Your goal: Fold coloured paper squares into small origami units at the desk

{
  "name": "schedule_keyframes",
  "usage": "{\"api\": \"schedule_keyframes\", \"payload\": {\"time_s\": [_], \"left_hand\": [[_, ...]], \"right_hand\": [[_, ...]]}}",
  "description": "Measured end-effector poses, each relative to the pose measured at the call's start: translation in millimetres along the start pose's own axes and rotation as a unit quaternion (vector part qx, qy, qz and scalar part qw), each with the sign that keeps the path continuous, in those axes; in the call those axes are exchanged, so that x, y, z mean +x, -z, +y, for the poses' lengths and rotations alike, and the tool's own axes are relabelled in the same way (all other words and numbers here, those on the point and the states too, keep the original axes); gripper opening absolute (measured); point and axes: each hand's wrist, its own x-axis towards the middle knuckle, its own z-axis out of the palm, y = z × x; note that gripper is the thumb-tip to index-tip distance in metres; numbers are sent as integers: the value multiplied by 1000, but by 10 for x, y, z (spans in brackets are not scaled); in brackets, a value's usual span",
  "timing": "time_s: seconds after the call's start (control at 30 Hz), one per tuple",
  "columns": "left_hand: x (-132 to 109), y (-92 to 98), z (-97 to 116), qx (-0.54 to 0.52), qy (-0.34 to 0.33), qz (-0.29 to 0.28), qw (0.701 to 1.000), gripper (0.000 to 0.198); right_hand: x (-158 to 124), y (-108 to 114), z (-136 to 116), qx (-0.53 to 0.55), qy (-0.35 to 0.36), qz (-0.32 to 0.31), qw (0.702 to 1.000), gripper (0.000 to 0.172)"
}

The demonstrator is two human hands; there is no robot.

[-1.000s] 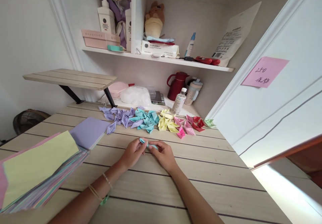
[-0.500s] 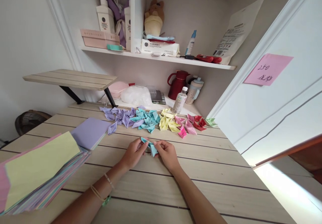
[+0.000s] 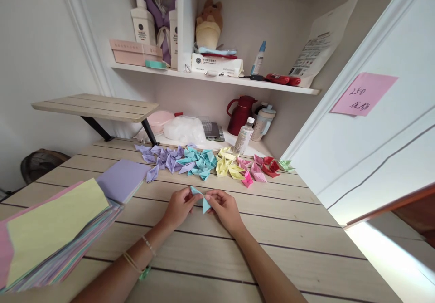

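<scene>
Paper (image 3: 205, 206), pale blue and folded, sits between the fingers of both hands, over the planked tabletop (image 3: 272, 230). The left hand (image 3: 179, 207) pinches its left part, thumb and fingers together on it; the right hand (image 3: 224, 207) is clamped on its other side, one pointed flap hanging just beside the right thumb. The two hands' fingertips lie close; whether they touch behind the fold I cannot tell. Beyond the fingers run, in a row, purple folded pieces (image 3: 167, 159) to the left, turquoise ones (image 3: 201, 161) straight ahead, yellow ones (image 3: 223, 166) slightly right, then pink ones (image 3: 258, 173), red ones (image 3: 271, 168) and, farthest right, a pale green one (image 3: 286, 165). Well left of the fingers are a purple-topped stack (image 3: 123, 177) and, nearer the body, a thick pile (image 3: 84, 237) under a yellow sheet (image 3: 57, 223). Past the row, ahead and to the right of the fingers, stands a clear bottle (image 3: 244, 138).
</scene>
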Motion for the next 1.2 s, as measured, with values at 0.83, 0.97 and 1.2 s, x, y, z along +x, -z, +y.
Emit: {"api": "schedule_keyframes", "payload": {"time_s": [0.83,0.97,1.2], "left_hand": [[-84,-38,104,-21,2,-21,1000,35],[-117,-24,110,-16,19,-17,1000,35],[-160,26,83,55,16,-50,997,34]], "right_hand": [[-20,-23,-16,-117,47,-35,991,22],[-45,-28,7,-117,42,-29,992,26],[-85,2,97,-117,32,-31,992,32]]}}
